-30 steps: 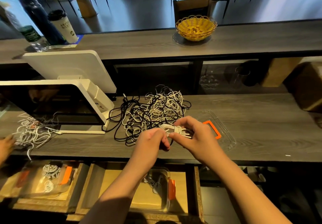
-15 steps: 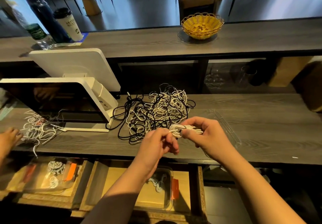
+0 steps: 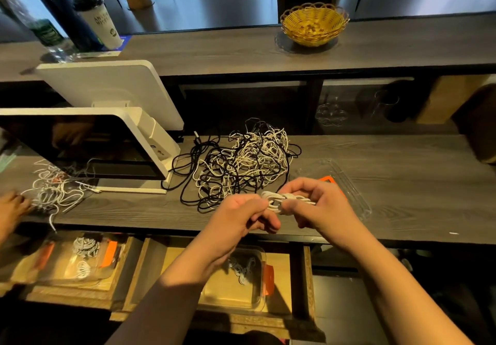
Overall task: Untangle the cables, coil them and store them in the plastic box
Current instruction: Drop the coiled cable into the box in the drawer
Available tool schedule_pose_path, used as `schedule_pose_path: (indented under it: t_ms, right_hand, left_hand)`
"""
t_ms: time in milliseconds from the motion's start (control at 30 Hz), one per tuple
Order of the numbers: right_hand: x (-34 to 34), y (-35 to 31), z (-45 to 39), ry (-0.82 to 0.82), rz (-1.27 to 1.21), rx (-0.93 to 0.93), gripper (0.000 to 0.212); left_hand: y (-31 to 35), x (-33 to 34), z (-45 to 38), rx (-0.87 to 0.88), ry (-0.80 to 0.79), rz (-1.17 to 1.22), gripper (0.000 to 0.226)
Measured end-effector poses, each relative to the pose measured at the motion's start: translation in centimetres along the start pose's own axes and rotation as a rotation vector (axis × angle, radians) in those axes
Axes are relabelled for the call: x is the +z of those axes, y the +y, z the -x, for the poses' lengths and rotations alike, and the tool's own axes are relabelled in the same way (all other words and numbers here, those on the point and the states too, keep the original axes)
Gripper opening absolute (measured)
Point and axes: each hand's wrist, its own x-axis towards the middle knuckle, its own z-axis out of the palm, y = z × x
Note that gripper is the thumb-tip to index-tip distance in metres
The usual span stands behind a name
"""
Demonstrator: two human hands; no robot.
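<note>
Cable [image 3: 284, 199] coiling was the step: your right hand [image 3: 316, 207] gripped the white coil, your left hand [image 3: 241, 214] pinched its tail. Next, I judged, came tucking that end and dropping the coil into the box [image 3: 257, 277].

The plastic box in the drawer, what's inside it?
Inside the plastic box lies a small bundle of white cable. The left arm covers the box's left part, so anything there is hidden.
</note>
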Motion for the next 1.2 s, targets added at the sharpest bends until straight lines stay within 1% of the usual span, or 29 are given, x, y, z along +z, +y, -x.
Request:
schedule_pose_path:
  t_ms: [67,133,167,200,233,300,333,367,433,500,533,600,700,833,900,933,967,1000,1067,1133,1200]
  right_hand:
    - [-0.4,-0.2,0.0,-0.120,-0.136,0.068,0.011]
    - [-0.6,-0.1,0.1,-0.235,-0.240,0.127,0.017]
    - [-0.5,0.1,0.2,-0.261,-0.275,0.145,0.019]
    - [-0.4,0.4,0.2,-0.264,-0.285,0.151,0.020]
    - [-0.3,0.8,0.1,-0.247,-0.259,0.148,0.018]
    - [0.1,1.6,-0.1,-0.194,-0.142,0.125,0.011]
    - [0.3,2.1,-0.2,-0.176,-0.090,0.128,0.010]
    - [0.5,2.6,-0.3,-0.174,-0.054,0.141,0.011]
    - [1.3,3.8,-0.4,-0.189,-0.029,0.174,0.022]
    - [2.1,5.4,-0.5,-0.173,-0.006,0.203,0.033]
    - [2.5,6.6,-0.6,-0.150,0.027,0.212,0.035]
    - [3.2,9.3,-0.9,-0.118,0.120,0.241,0.031]
    - [4.5,13.5,-0.9,-0.170,0.273,0.291,0.025]
    - [6.5,17.7,-0.8,-0.253,0.523,0.387,0.025]
    - [7.3,19.1,-1.0,-0.263,0.619,0.420,0.026]
    - [7.7,19.8,-1.3,-0.257,0.652,0.435,0.026]
    - [8.0,20.3,-1.5,-0.248,0.680,0.448,0.028]
    - [8.4,20.6,-1.8,-0.241,0.706,0.456,0.034]
    - [8.8,21.2,-2.4,-0.244,0.752,0.484,0.055]
    - [9.0,21.2,-3.0,-0.259,0.800,0.524,0.072]
    - [8.9,21.1,-3.6,-0.282,0.815,0.538,0.077]
  left_hand:
    - [-0.2,-0.7,0.7,-0.050,-0.121,0.202,0.025]
    - [-0.4,-1.1,1.3,-0.092,-0.245,0.344,0.031]
    - [-0.5,-1.1,1.4,-0.096,-0.272,0.372,0.032]
    - [-0.7,-1.2,1.4,-0.084,-0.256,0.357,0.030]
    - [-1.0,-1.4,1.3,-0.068,-0.212,0.300,0.026]
    - [-1.8,-2.2,0.6,-0.025,-0.095,0.055,0.025]
    - [-2.3,-2.9,0.3,-0.015,-0.040,-0.074,0.018]
    - [-2.8,-3.5,0.2,-0.024,0.010,-0.127,0.011]
    - [-4.0,-4.5,0.2,-0.065,0.058,-0.129,0.018]
    - [-5.4,-5.1,0.4,-0.118,0.097,-0.131,0.018]
    - [-6.4,-5.4,0.4,-0.137,0.139,-0.150,0.016]
    - [-8.9,-6.3,0.2,-0.154,0.256,-0.166,0.015]
    - [-13.0,-7.8,0.2,-0.234,0.374,-0.190,0.017]
    - [-18.4,-9.7,0.7,-0.296,0.358,-0.427,0.020]
    - [-20.3,-10.2,0.7,-0.349,0.372,-0.461,0.021]
    - [-21.1,-10.3,0.6,-0.360,0.398,-0.460,0.017]
    - [-21.9,-10.3,0.4,-0.358,0.431,-0.456,0.015]
    - [-22.4,-10.3,0.2,-0.350,0.464,-0.459,0.019]
    - [-22.9,-10.4,-0.1,-0.341,0.524,-0.496,0.026]
    - [-22.8,-10.8,-0.5,-0.342,0.582,-0.546,0.026]
    - [-22.6,-11.3,-1.0,-0.322,0.622,-0.575,0.023]
